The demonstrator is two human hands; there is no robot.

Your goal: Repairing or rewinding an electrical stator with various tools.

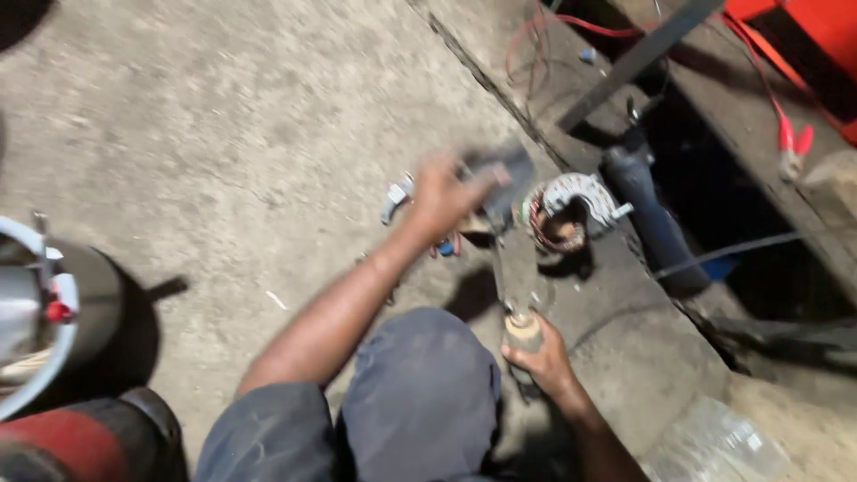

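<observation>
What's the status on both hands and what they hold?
Left hand out over the floor, blurred, on a dark flat thing. Right hand gripping a wooden-handled tool. Wound coil part just beyond.

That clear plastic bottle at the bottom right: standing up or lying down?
Lying down. The clear plastic bottle rests on its side on the concrete floor.

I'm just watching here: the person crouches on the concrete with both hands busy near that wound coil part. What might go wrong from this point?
The left hand is blurred mid-swing with a dark object, so it might strike the coil part or small pieces nearby. The right hand grips a wooden-handled tool close to the knee; a slip could jab it. The dark pit beside them could swallow a dropped part.
</observation>
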